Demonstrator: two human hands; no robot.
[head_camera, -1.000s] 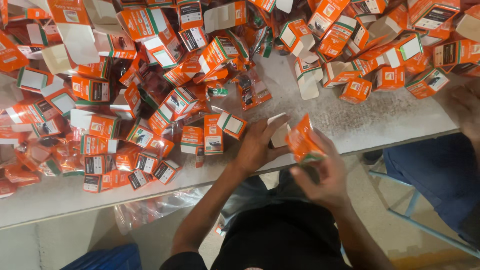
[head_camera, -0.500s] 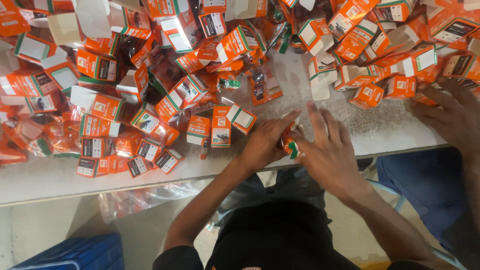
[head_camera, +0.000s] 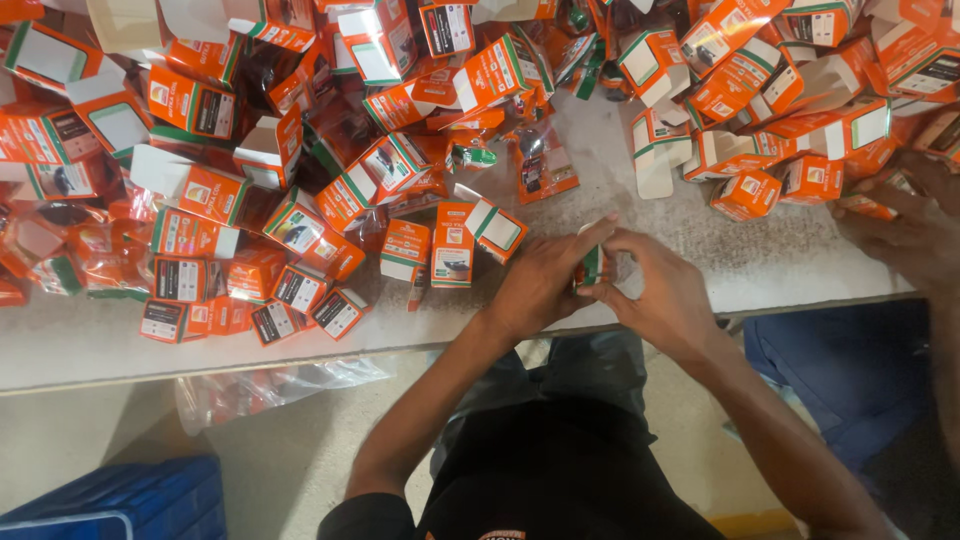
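Two hands, the left hand (head_camera: 535, 285) and right hand (head_camera: 665, 290), close together around one small orange carton (head_camera: 593, 268) at the worktop's (head_camera: 700, 240) near edge, while many open cartons (head_camera: 300, 150) wait behind.

A pale speckled desk (head_camera: 690, 225) carries a deep heap of orange cartons (head_camera: 330, 150), many open with white flaps, while a clear plastic bag (head_camera: 270, 385) hangs under its front edge, a blue crate (head_camera: 120, 500) stands on the floor, and a co-worker's hand (head_camera: 905, 225) rests at the right.
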